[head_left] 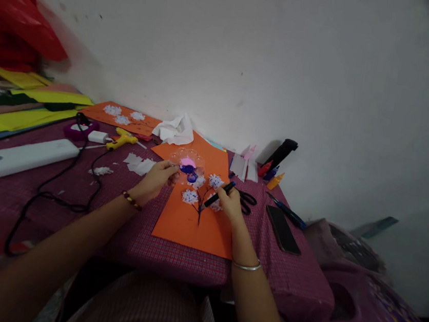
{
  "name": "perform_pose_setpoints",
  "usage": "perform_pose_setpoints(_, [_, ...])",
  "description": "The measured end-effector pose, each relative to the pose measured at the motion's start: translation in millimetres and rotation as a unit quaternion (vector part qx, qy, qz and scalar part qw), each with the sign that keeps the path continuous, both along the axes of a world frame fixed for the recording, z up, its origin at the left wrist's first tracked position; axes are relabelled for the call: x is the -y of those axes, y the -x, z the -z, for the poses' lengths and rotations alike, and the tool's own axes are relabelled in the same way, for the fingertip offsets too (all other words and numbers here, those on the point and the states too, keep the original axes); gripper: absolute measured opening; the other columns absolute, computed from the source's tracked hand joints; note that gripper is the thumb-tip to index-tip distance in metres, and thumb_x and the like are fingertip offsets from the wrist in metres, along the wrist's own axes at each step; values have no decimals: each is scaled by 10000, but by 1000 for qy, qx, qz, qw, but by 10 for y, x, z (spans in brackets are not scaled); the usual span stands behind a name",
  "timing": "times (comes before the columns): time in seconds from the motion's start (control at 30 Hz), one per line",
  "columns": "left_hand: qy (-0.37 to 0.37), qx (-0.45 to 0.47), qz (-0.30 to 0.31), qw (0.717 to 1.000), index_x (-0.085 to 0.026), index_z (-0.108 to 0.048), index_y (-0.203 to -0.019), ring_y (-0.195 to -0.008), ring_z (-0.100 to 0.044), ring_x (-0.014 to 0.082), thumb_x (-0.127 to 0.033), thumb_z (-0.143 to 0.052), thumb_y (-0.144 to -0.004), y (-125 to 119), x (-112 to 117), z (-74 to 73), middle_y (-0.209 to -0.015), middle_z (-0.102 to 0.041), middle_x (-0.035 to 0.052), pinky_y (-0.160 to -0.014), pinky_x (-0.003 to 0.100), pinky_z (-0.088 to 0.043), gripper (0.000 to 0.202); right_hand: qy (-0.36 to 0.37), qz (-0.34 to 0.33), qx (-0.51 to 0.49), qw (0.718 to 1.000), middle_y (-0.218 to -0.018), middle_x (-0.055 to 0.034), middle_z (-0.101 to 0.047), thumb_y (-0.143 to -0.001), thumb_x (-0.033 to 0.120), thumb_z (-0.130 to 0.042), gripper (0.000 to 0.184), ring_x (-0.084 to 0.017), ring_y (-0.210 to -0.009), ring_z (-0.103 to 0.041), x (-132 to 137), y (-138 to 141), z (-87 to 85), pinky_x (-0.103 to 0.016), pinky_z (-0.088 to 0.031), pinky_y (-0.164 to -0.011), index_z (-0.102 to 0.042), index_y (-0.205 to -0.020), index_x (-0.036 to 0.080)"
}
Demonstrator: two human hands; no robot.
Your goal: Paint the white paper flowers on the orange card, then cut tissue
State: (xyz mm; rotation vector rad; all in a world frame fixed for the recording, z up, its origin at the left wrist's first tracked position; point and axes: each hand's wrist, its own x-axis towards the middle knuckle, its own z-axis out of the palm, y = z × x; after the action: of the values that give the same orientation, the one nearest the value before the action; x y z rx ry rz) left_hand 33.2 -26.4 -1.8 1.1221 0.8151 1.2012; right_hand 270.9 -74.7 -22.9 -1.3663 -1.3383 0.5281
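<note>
My right hand (pixel 230 203) grips a black marker (pixel 218 195), its tip close to the dark drawn stems on an orange paper sheet (pixel 180 224). White flower shapes speckled with purple, such as one flower (pixel 190 196), sit around those stems. With fingers pinched together, my left hand (pixel 161 175) is at the left rim of a clear paint palette (pixel 176 154). Pink and dark purple paint lie in the palette, which rests over the sheet's upper part. Black-handled scissors (pixel 246 201) lie just right of my right hand, partly hidden by it.
Left are a yellow glue gun (pixel 122 139), a white power bank (pixel 25 157), a black cable (pixel 70 165) and torn white paper (pixel 139 164). A crumpled tissue (pixel 175 129) lies near the wall. Right are paint bottles (pixel 275 181), a phone (pixel 282 229) and a blue cutter (pixel 286 210).
</note>
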Motion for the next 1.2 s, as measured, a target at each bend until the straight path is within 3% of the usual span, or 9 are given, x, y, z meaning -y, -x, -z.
perform_pose_setpoints(1.2, [-11, -37, -3, 999, -179, -539, -671, -471, -498, 97, -259, -633, -761, -25, 27, 12, -569, -570, -12, -454, 221, -366, 152, 66, -69, -69, 993, -461, 72, -473, -723, 466, -686, 295, -100, -383, -423, 70, 60, -19, -224, -351, -388, -549, -671, 211])
